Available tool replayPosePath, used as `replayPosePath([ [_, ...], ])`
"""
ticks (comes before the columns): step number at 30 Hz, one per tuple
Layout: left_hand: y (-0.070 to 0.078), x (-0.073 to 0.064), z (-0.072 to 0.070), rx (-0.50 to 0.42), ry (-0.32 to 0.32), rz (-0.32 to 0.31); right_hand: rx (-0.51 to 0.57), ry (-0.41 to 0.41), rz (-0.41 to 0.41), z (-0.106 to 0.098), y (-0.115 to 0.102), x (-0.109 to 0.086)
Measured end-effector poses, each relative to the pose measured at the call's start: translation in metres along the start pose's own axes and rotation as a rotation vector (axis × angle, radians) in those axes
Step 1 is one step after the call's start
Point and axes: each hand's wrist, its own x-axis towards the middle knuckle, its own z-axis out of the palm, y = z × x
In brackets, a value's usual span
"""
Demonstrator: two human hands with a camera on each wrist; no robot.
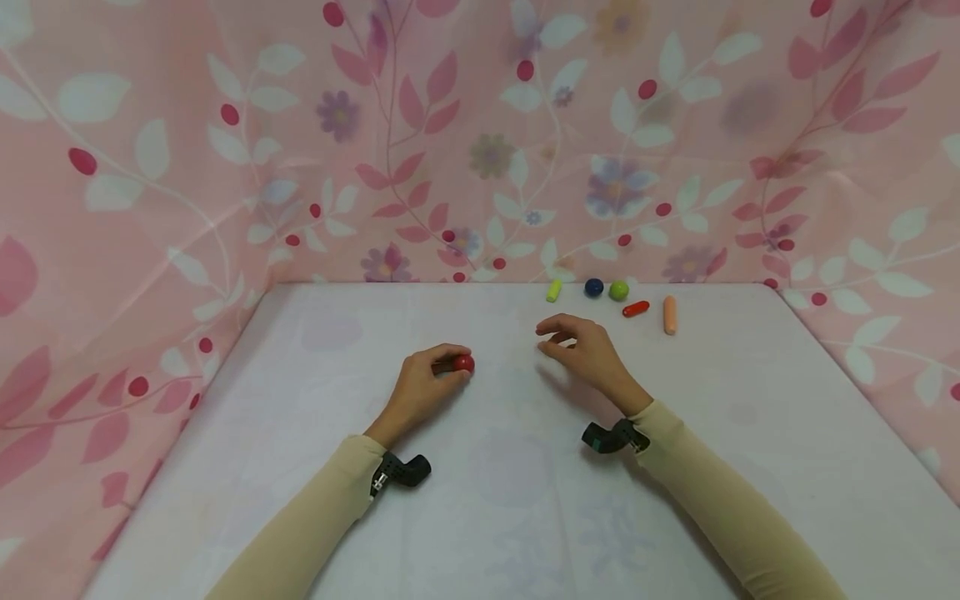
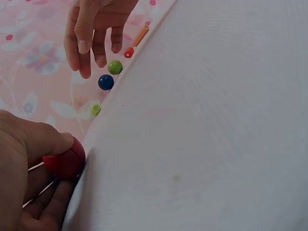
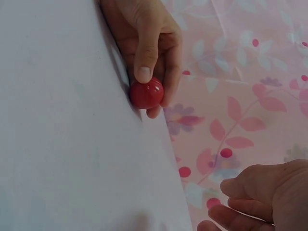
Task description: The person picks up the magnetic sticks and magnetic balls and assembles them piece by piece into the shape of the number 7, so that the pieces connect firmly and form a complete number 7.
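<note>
Ball: one red ball (image 1: 464,364), near the centre of the head view, pinched between the thumb and fingers of the left hand (image 1: 420,385); whether its weight rests on the white table (image 1: 480,517), I cannot tell.
Hands: two; the right hand (image 1: 592,354), right of centre in the head view, holds nothing, its fingers loosely bent and parted from the thumb.
Back row: five small pieces, right of centre in the head view: one yellow-green piece (image 1: 553,290), one dark blue ball (image 1: 594,287), one green ball (image 1: 618,290), one red stick (image 1: 636,309), one orange stick (image 1: 670,315).
Row's views: head and left wrist only; upper left in the latter.
Seam: a line across the red ball, lower left of the left wrist view, which the head view does not show.
Sleeves: two beige sleeves (image 1: 300,521), head view only, lower left and lower right.
Wrist cameras: two black wrist cameras (image 1: 408,472), likewise head view only.
Backdrop: pink floral cloth (image 1: 465,125), in all three views.
</note>
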Motion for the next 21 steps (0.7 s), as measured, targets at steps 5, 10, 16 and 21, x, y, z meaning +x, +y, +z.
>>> replayPosePath([
  [5,-0.001,0.000,0.000,-0.008,0.003,-0.001,-0.045,0.029,0.002,-0.011,0.006,0.006],
  [10,0.000,-0.001,-0.001,-0.013,0.004,-0.009,-0.083,0.044,0.000,-0.020,0.015,0.016],
  [16,-0.001,0.000,-0.001,-0.008,0.010,0.005,-0.101,0.082,0.023,-0.030,0.024,0.031],
  [21,-0.004,0.001,0.000,-0.015,0.005,0.005,-0.102,0.095,0.044,-0.035,0.029,0.044],
])
